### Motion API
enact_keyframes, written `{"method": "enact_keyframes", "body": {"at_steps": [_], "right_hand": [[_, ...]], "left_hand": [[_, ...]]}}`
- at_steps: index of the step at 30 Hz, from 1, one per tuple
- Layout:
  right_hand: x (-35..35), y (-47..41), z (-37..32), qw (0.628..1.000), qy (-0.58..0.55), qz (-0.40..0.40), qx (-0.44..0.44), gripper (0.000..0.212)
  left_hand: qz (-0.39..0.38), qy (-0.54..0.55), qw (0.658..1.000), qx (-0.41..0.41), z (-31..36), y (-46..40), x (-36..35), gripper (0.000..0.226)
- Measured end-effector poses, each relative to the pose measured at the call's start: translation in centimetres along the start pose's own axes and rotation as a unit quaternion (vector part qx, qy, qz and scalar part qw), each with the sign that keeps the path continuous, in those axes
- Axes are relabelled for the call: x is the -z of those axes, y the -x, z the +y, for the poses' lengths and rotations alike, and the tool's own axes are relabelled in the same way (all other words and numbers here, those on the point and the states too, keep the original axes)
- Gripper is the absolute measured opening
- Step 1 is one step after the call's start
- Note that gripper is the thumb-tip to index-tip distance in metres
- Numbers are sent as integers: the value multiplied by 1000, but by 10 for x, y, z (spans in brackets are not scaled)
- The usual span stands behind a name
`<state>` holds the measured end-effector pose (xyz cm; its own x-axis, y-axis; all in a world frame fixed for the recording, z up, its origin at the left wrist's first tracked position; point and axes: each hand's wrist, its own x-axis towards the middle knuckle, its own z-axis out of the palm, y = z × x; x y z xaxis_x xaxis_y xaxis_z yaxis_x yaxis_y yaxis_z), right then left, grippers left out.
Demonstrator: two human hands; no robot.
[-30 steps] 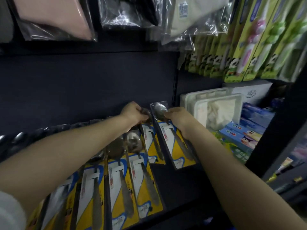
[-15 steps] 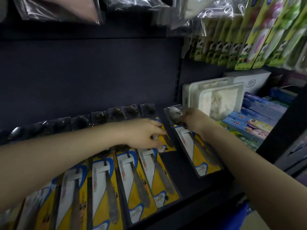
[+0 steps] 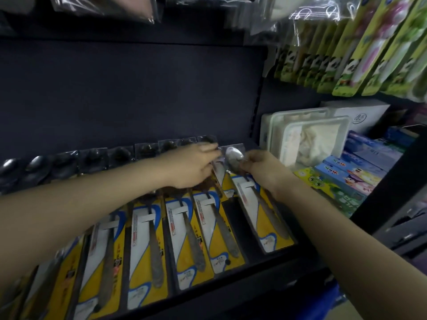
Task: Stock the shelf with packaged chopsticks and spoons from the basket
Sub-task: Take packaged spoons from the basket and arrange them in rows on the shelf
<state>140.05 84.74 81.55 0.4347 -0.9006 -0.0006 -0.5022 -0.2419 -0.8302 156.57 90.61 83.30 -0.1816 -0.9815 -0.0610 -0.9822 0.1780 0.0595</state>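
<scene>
Squaring up the last spoon pack at the end of the row

The right hand (image 3: 261, 168) pinched the top of the rightmost spoon pack (image 3: 256, 204) by the bowl, likely to slide it level with its neighbours, while the left hand (image 3: 191, 166) lay curled over the next pack (image 3: 219, 179) at its 9 o'clock, probably steadying it (whether it truly gripped, I could not tell). Both packs lay on the dark shelf (image 3: 233, 218). The yellow cards' print was too blurred to read; no basket showed.
</scene>
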Motion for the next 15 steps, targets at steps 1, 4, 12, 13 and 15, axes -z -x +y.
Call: {"method": "enact_keyframes", "body": {"at_steps": [1, 4, 12, 13, 15], "right_hand": [[-4, 0, 1, 998, 48, -14, 24, 15], [-14, -5, 4, 989, 126, 3, 73, 17], [-27, 0, 17, 945, 292, 26, 145, 54], [-24, -1, 17, 954, 262, 10, 145, 59], [-18, 2, 18, 964, 212, -19, 158, 49]], "left_hand": [[8, -9, 1000, 15, -1, 7, 5, 48], [17, -3, 999, 37, 10, 34, 16, 43], [-54, -26, 996, 70, 73, 83, -17, 68], [-41, -16, 996, 79, 81, 86, -25, 70], [-9, 4, 994, 105, 94, 95, -41, 75]]}}
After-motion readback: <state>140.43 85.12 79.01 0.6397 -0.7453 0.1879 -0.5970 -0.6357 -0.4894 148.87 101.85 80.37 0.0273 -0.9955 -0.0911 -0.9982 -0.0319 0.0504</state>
